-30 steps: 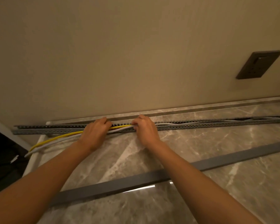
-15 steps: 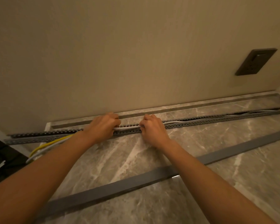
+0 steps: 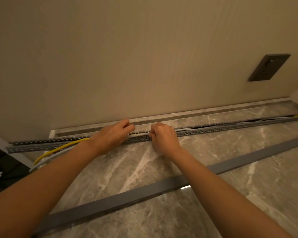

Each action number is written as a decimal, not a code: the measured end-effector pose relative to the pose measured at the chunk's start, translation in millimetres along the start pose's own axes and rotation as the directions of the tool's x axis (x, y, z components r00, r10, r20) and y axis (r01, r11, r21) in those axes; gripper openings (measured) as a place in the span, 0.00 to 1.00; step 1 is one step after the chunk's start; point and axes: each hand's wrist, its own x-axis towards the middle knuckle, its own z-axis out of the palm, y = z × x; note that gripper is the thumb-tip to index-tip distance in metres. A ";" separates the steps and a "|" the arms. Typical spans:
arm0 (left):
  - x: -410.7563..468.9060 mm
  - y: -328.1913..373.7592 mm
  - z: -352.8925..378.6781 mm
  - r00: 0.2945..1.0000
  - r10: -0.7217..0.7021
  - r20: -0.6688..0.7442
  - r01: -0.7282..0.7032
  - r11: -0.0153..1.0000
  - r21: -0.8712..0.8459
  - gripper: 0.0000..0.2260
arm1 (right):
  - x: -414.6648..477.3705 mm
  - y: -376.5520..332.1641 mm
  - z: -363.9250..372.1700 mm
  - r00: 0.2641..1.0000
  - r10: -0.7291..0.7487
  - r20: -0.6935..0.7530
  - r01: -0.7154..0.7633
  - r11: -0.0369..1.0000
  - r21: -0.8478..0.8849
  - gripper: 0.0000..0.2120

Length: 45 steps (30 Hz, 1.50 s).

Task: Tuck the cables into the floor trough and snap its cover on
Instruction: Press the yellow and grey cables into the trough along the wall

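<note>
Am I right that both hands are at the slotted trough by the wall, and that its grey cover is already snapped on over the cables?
Not quite. Both hands, left and right, are at the trough, but the head view shows the cover lying loose on the floor, apart from it, and the yellow cable still trailing out.

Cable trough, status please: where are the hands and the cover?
Both hands, left and right, pressing cables into trough. Yellow cable loose at left. Cover on floor, not fitted.

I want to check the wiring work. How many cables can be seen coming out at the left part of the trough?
2: a yellow cable and, beside it on the near side, a grey cable. Both spill over the trough onto the floor. More may be hidden inside.
</note>
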 end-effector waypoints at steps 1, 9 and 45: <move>-3.8 -2.2 -3.1 0.997 0.074 -0.021 -0.072 0.995 0.069 0.18 | 0.2 -0.6 -0.1 1.000 -0.001 -0.003 0.001 1.000 -0.007 0.09; -2.1 2.9 -6.8 0.998 0.036 0.046 -0.048 0.962 0.270 0.16 | 2.4 -6.5 6.6 1.000 -0.004 0.023 0.005 0.999 -0.034 0.15; -102.0 -77.2 -24.8 0.923 -0.375 0.089 0.377 0.926 -0.014 0.07 | 22.2 -131.3 51.0 0.976 -0.214 0.043 0.215 0.977 -0.012 0.07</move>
